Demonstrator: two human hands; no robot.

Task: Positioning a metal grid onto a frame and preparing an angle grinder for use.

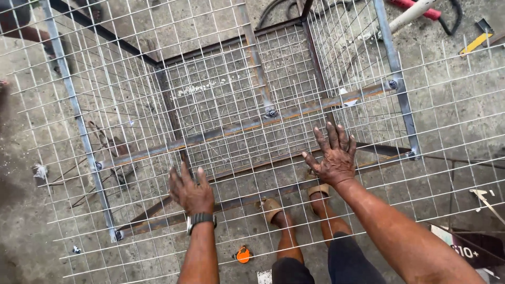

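A large sheet of white wire mesh [247,94] lies over a box-shaped frame of grey and rusty steel bars [247,123]. My left hand [190,190] rests palm down on the mesh near the frame's front rail, fingers slightly spread; a dark watch is on that wrist. My right hand [332,155] presses flat on the mesh further right, fingers spread, just above the same front rail. Neither hand holds a tool. My legs and tan sandals [271,206] show through the mesh below.
The frame stands on a stained concrete floor [463,105]. A small orange object [243,254] lies by my feet. A red and white handled tool [415,10] and a yellow piece [476,43] lie at top right. Another person's leg [23,31] is at top left.
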